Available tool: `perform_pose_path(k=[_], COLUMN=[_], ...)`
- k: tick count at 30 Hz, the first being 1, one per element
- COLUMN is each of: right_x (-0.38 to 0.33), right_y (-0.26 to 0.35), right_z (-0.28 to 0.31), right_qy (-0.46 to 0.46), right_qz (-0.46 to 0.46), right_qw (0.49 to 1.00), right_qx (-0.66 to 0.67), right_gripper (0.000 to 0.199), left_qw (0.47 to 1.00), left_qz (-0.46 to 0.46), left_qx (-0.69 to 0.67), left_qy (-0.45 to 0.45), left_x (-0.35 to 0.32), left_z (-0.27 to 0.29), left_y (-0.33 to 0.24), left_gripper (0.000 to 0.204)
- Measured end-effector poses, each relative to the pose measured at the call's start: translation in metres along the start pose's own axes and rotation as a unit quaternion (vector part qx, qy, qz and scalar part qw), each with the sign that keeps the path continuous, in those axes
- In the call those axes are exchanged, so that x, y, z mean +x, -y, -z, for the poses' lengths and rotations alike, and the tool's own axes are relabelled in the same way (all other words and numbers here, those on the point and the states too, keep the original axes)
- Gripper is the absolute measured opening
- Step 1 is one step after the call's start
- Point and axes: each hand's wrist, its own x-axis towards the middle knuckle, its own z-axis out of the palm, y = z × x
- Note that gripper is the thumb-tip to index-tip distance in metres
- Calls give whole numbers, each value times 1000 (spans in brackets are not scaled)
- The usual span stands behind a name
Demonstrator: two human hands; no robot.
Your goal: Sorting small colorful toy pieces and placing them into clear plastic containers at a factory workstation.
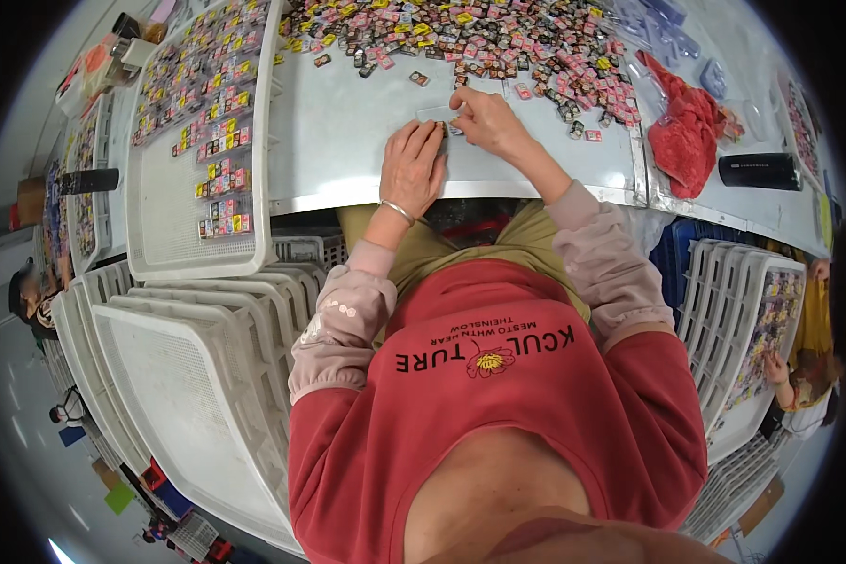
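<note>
At the near part of the pale metal table (pixel 334 141), my two hands meet over a small clear plastic case (pixel 433 114). My left hand (pixel 412 167) lies with its fingers bent and together, their tips at the near side of the case. From the right comes my right hand (pixel 489 122), its fingers curled in a pinch near the case; what sits in the pinch is too small to make out. Beyond the hands spreads a heap of small printed rectangular pieces (pixel 498 42) in pink, black and yellow. A few loose ones, such as a dark piece (pixel 419 78), lie closer.
On the left, a white plastic tray (pixel 164 207) carries rows of filled clear cases (pixel 224 218). Stacked white trays (pixel 174 376) stand below it. A red cloth (pixel 681 127) and a black cylinder (pixel 759 171) lie at the right. Another person (pixel 808 376) is beside the right-hand trays.
</note>
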Motion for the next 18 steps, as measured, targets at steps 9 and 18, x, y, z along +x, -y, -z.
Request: perform_pose_path(k=[9, 18], right_x=[-22, 8], right_y=[-1, -66], right_z=[-25, 100], right_qy=[-100, -33], right_qz=[38, 87], right_qw=[982, 983], right_qx=[-155, -160], right_gripper=[10, 29], left_qw=[1000, 994], left_qz=[3, 25], left_qx=[6, -80], left_qy=[-11, -70], left_x=[-2, -6], left_z=[-1, -4], left_y=[-1, 8], left_gripper=[37, 40])
